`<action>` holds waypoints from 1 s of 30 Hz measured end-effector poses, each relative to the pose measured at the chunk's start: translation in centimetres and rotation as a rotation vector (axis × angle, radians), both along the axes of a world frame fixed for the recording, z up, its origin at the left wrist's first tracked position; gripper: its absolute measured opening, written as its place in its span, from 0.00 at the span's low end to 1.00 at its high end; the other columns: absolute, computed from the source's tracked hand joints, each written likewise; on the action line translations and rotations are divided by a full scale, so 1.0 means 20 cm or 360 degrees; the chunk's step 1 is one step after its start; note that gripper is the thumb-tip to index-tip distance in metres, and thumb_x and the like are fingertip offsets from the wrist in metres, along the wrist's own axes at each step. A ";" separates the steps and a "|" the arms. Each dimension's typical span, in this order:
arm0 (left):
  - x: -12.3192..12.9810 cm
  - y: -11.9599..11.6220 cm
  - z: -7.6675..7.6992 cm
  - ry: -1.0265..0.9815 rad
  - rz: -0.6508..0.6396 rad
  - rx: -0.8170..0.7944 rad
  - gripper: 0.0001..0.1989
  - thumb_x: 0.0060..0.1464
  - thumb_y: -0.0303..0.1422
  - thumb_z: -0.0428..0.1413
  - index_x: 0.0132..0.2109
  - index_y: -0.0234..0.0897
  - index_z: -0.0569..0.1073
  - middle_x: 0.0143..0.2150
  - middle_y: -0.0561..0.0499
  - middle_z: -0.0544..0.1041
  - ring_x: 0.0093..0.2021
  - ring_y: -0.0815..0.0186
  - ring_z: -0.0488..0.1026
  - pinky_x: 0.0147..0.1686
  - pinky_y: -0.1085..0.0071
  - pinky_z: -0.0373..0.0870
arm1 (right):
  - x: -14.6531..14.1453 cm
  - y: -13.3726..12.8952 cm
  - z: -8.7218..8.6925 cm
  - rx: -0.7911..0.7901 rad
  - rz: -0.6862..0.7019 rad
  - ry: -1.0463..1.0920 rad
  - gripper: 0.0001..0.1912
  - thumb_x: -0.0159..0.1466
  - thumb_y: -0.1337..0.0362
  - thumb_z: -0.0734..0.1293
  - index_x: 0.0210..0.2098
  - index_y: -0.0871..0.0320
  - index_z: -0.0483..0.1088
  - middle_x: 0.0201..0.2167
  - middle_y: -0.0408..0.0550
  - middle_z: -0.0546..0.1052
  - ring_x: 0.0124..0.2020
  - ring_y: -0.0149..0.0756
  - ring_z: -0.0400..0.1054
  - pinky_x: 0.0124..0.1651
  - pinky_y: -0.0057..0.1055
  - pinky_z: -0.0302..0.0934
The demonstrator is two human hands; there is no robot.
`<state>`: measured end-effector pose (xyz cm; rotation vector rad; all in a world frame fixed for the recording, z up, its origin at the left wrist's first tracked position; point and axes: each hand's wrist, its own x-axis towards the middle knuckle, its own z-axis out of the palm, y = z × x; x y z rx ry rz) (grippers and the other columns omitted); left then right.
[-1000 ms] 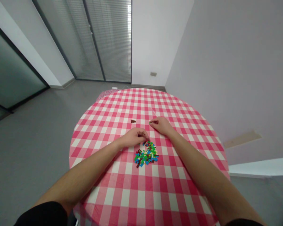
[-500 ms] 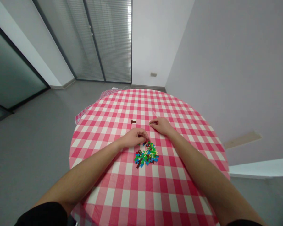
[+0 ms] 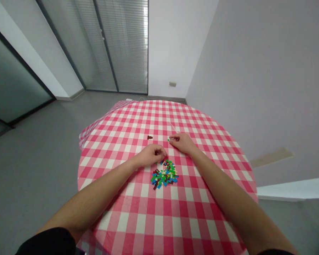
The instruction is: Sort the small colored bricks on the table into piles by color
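Note:
A heap of small building bricks (image 3: 164,176) in green, blue, dark red, yellow and white lies on the checked tablecloth (image 3: 149,205). At the heap's far edge is my left hand (image 3: 152,154), its fingers curled together over the bricks; what they hold, if anything, is hidden. Farther out and to the right, my right hand (image 3: 183,142) rests low over the cloth, thumb and forefinger pinched at a small green brick (image 3: 168,140) that pokes out to the left. A dark brown piece (image 3: 150,137), seemingly joined bricks, lies alone beyond my left hand.
The round table's cloth hangs over its far left edge (image 3: 86,138). A grey wall (image 3: 255,88) runs close along the right side. Behind the table are glass partitions with blinds (image 3: 127,49) and a wall socket (image 3: 172,84).
A little more of the green brick shows at my right fingertips. My left hand stays curled at the heap with hardly any movement. The view has shifted very slightly.

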<state>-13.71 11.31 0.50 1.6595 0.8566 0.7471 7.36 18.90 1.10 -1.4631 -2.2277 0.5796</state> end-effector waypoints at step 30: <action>-0.04 0.03 0.02 0.0453 0.0062 0.0273 0.07 0.52 0.26 0.53 0.34 0.34 0.76 0.26 0.51 0.77 0.26 0.70 0.71 0.29 0.74 0.65 | 0.08 -0.35 0.14 -0.0396 0.0843 -0.0069 0.14 0.58 0.66 0.69 0.43 0.52 0.80 0.35 0.46 0.80 0.32 0.33 0.70 0.34 0.27 0.61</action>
